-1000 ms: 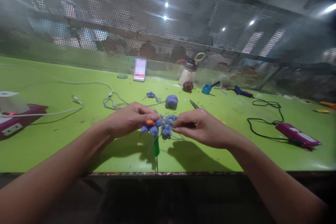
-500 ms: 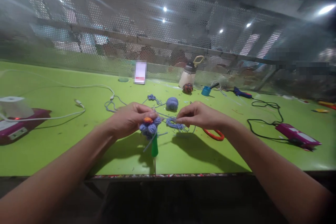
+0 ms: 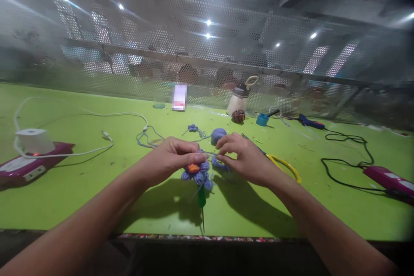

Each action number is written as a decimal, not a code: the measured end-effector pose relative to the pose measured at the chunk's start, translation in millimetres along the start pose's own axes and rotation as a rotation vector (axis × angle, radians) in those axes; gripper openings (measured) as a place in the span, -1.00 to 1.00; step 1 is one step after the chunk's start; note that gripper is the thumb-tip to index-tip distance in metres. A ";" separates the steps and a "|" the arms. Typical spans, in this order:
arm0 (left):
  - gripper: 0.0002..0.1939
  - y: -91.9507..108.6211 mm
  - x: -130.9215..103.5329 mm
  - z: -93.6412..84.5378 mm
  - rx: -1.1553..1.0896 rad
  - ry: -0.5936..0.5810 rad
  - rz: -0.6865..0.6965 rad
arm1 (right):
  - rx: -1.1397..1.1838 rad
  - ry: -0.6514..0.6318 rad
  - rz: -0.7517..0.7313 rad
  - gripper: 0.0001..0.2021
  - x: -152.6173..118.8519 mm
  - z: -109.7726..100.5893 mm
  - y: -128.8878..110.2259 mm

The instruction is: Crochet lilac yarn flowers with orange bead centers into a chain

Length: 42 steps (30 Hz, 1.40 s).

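My left hand pinches the top of a purple yarn flower with an orange centre, thumb on the front. Loose strands hang from the flower's lower right. Just below it is a green-handled tool with a thin metal shaft; whether it touches the flower I cannot tell. A purple yarn strand runs between the hands, its right end pinched in the fingertips of my right hand. Beneath that hand lies a loose bundle of purple yarn. Behind it sits a purple yarn ball, partly covered by my fingers.
Yellow-handled scissors lie beside my right wrist. Farther back are a small yarn flower, a dark yarn ball, a bottle, a phone and a blue pot. Power strips with cords flank the green table.
My hands have come closer together, and the right fingers now hold a strand stretched toward the flower. The view has shifted, so objects sit lower and farther right. The scissors' yellow handle now shows.
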<state>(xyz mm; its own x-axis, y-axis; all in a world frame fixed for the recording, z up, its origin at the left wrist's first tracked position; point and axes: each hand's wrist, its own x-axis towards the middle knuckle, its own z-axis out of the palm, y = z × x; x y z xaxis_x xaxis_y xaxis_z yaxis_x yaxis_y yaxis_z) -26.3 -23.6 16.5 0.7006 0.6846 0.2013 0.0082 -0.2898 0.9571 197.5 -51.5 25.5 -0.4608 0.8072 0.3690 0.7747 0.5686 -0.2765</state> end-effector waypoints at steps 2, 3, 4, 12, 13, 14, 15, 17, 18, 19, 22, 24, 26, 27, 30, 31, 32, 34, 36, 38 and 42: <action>-0.70 -0.9 -0.5 -0.8 -0.010 0.017 0.000 | 0.019 -0.065 -0.008 -0.87 -1.6 1.3 -2.8; -0.71 -1.3 -0.8 -1.4 -0.017 0.020 -0.004 | 0.036 -0.103 -0.004 -0.87 -2.3 1.6 -3.1; -0.72 -1.7 -1.0 -1.9 -0.028 0.021 -0.009 | 0.051 -0.133 0.000 -0.89 -2.9 1.3 -2.7; -0.74 -0.3 1.6 -0.5 -0.201 0.081 -0.083 | 0.430 0.206 0.129 -0.96 -15.5 -14.5 -19.8; -0.74 -0.7 2.0 -0.1 -0.212 0.087 -0.085 | 0.496 0.250 0.130 -0.98 -16.0 -13.9 -24.4; -0.73 -1.4 2.3 0.0 -0.216 0.088 -0.084 | 0.560 0.284 0.128 -0.98 -15.5 -12.0 -28.0; -0.73 -2.5 2.4 0.0 -0.213 0.082 -0.082 | 0.632 0.308 0.128 -0.98 -13.8 -9.0 -30.1; -0.73 -5.4 2.5 -0.8 -0.200 0.070 -0.074 | 0.807 0.276 0.134 -0.91 -8.0 -1.3 -29.1; -0.74 -6.8 2.4 -1.4 -0.196 0.067 -0.071 | 0.915 0.207 0.137 -0.88 -4.7 2.2 -26.4; -0.75 -8.1 2.4 -2.0 -0.193 0.069 -0.068 | 1.030 0.113 0.137 -0.86 -1.9 4.8 -23.0; -0.78 -9.8 3.0 -3.1 -0.208 0.082 -0.071 | 1.349 -0.110 0.113 -0.84 0.4 2.6 -15.1; -0.78 -9.6 3.8 -2.3 -0.236 0.080 -0.084 | 1.498 -0.070 0.066 -0.82 -2.6 -6.2 -15.8; -0.77 -9.2 4.9 -0.6 -0.272 0.075 -0.093 | 1.542 0.079 -0.016 -0.80 -5.5 -16.3 -20.5; -0.77 -9.2 5.3 0.5 -0.291 0.075 -0.096 | 1.522 0.193 -0.059 -0.79 -6.3 -19.9 -23.3; -0.77 -10.4 5.8 3.0 -0.327 0.081 -0.096 | 1.237 0.454 -0.125 -0.75 -6.0 -19.9 -28.8; -0.76 -11.1 5.7 3.4 -0.322 0.081 -0.091 | 1.061 0.472 -0.128 -0.74 -5.9 -16.2 -29.2; -0.76 -11.8 5.4 3.7 -0.310 0.080 -0.085 | 0.860 0.450 -0.125 -0.75 -6.2 -11.3 -28.9; -0.76 -12.6 5.2 4.1 -0.300 0.085 -0.076 | 0.447 0.384 -0.151 -0.79 -8.4 0.2 -27.7; -0.75 -12.0 5.5 4.8 -0.330 0.102 -0.082 | 0.166 0.343 -0.202 -0.80 -11.9 10.9 -26.9; -0.75 -10.5 6.7 5.7 -0.388 0.125 -0.092 | 0.066 0.301 -0.252 -0.82 -15.2 18.7 -27.1; -0.74 -7.9 9.3 6.8 -0.436 0.178 -0.078 | 0.252 0.140 -0.251 -0.84 -18.6 26.1 -28.9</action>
<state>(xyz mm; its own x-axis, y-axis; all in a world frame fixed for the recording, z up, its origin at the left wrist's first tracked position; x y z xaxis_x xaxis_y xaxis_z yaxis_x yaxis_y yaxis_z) -15.1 -19.5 9.4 0.5764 0.8080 0.1219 -0.2711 0.0484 0.9613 172.3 -78.8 3.5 -0.5460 0.6181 0.5656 0.5063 0.7812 -0.3651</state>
